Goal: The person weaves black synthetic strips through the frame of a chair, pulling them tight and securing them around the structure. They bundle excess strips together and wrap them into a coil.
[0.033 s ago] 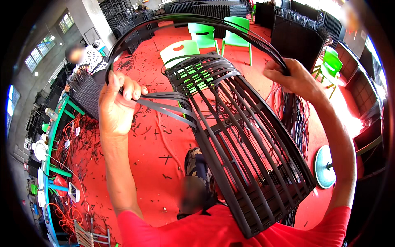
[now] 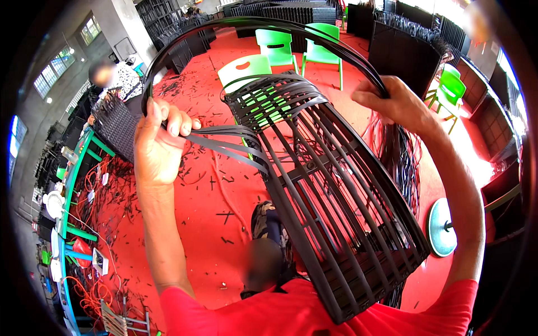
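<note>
Currently left hand (image 2: 156,147) and right hand (image 2: 399,102) fingers clench the black strips (image 2: 252,23); slippage risks slackening weave on frame (image 2: 336,207).

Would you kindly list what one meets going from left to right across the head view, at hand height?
Green table → left hand → black strips → black frame → right hand → green chair.

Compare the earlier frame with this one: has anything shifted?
Nothing visibly changed. The left hand grips the flat black plastic strips as before, the right hand holds the strips' arching far end, and the black slatted woven frame lies in the same place.
</note>
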`<state>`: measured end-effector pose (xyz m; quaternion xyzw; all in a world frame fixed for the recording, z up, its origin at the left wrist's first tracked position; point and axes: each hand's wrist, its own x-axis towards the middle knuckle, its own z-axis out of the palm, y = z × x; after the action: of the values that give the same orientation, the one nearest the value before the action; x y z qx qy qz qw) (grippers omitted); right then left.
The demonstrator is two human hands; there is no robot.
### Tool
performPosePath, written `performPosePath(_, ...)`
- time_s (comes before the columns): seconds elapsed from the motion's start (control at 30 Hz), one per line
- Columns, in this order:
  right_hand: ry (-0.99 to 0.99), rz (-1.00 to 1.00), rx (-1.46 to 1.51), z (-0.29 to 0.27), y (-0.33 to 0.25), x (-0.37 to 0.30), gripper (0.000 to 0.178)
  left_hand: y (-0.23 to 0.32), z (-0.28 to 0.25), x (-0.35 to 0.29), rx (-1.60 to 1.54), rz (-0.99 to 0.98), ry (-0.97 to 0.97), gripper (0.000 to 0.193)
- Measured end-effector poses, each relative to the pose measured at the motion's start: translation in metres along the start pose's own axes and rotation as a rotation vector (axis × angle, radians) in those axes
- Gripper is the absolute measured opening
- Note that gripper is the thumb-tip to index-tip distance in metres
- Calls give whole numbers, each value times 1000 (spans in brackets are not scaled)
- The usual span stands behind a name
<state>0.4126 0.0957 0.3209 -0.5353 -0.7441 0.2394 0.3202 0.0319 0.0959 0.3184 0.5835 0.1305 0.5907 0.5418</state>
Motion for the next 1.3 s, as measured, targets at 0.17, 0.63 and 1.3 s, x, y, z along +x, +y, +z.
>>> performPosePath(0.17, 475, -238, -145, -14, -46, 56, 36, 13, -6, -1, 66, 38, -51, 25)
performPosePath(0.63, 251, -830, -352, 48, -53, 38, 62, 26, -13, 24, -188, -14, -37, 26)
performPosePath(1.3, -440, 274, 188, 135, -76, 31, 58, 19, -21, -3, -229, -36, 14, 26)
